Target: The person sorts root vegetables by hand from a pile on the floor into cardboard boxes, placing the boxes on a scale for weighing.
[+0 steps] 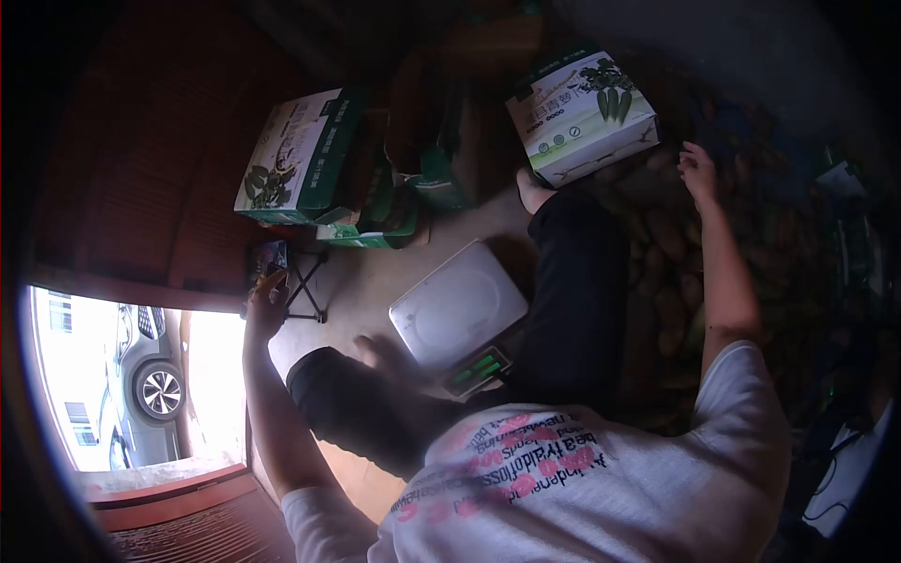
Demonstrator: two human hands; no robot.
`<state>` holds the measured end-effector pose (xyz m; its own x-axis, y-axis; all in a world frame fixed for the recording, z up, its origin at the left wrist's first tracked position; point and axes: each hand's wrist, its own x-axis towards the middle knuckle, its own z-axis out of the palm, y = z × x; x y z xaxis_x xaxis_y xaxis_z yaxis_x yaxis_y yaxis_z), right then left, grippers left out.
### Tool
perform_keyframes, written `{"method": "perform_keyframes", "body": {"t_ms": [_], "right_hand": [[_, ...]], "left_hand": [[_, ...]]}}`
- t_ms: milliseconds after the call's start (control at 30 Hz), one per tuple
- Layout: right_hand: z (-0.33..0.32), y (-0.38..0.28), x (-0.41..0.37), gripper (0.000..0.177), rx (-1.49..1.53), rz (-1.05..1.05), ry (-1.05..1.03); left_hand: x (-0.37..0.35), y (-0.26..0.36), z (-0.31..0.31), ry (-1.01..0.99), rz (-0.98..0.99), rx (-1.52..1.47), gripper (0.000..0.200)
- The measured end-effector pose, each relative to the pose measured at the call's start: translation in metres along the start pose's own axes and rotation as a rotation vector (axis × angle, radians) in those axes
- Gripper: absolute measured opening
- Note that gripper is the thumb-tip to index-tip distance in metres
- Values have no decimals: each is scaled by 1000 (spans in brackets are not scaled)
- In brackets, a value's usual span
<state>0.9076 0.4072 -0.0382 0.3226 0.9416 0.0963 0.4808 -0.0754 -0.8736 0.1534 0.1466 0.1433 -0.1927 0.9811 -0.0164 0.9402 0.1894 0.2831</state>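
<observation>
My left hand (267,302) is at the side of a small folding stool (305,289), by a dark, colourful packet (272,253) on top of it. Its fingers are curled together near something yellowish; shadow hides what they hold, if anything. My right hand (696,174) is held out over the dim right side with its fingers loosely bent and apart, nothing seen in them. Nearest to it is a closed white and green carton (587,117) printed with green radishes. Below that hand lies a heap of long radish-like vegetables (668,239), dim in the shade.
Between my legs sits a flat white weighing scale (460,305) with a lit green display (477,369). Another printed carton (291,155) stands at the left, beside open green boxes (441,174). A grey car (145,385) shows through the bright doorway. Cables (831,469) hang at the right.
</observation>
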Motion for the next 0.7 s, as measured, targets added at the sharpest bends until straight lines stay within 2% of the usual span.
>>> {"method": "perform_keyframes", "body": {"t_ms": [67, 133, 233, 267, 333, 367, 400, 467, 500, 700], "right_hand": [[10, 5, 17, 38, -94, 1, 15], [26, -11, 21, 40, -174, -10, 55], [57, 19, 57, 44, -88, -11, 47], [65, 27, 66, 46, -128, -16, 36], [77, 19, 79, 51, -213, -30, 13], [78, 9, 80, 56, -239, 57, 2], [78, 6, 84, 57, -295, 46, 20], [84, -1, 96, 61, -401, 16, 50], [87, -3, 106, 66, -404, 35, 32], [107, -7, 139, 77, -379, 190, -12]], "left_hand": [[14, 1, 14, -60, 62, -63, 32], [17, 44, 12, -151, 12, -65, 33], [34, 29, 39, -203, 136, -51, 35], [41, 20, 50, -236, 102, -80, 35], [49, 51, 50, -317, -55, -155, 36], [54, 35, 66, -275, 53, -100, 37], [57, 35, 73, -273, 97, -63, 37], [61, 19, 96, -294, 40, -156, 36], [61, 36, 93, -287, 71, -159, 36], [60, 8, 129, -319, 33, -143, 39]]}}
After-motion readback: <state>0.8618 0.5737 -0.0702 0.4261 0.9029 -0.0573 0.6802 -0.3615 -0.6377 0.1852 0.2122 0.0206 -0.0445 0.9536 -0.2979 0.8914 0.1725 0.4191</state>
